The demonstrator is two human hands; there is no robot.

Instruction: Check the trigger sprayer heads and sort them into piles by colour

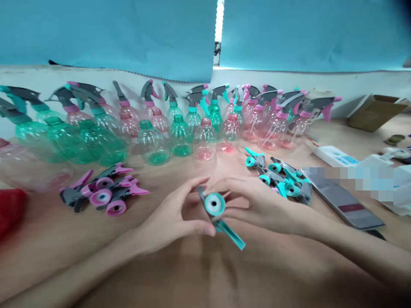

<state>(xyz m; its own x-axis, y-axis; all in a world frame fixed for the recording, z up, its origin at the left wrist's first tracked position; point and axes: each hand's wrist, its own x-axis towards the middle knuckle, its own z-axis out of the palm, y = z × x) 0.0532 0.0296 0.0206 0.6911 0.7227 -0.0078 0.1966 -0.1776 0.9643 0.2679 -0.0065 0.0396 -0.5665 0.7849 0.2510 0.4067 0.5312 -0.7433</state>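
Observation:
A teal and grey trigger spray head (215,204) is between my two hands in the middle of the view. Its round teal collar faces me, with a white inside and a dark centre hole, and its teal trigger points down to the right. My left hand (171,216) curves around its left side, thumb below and fingers above, closed on it. From the right, my right hand (257,205) grips it with bent fingers by the collar; some fingertips are hidden behind it. Pink and grey spray heads (102,196) lie left of my hands, and teal and grey ones (282,175) lie to the right.
Clear green bottles (152,141) and pink bottles (205,139) without heads stand across the table. Behind them are several bottles with spray heads (192,100). A phone (346,201), a white device (335,156) and a brown box (374,112) are at right; something red (11,214) is at left.

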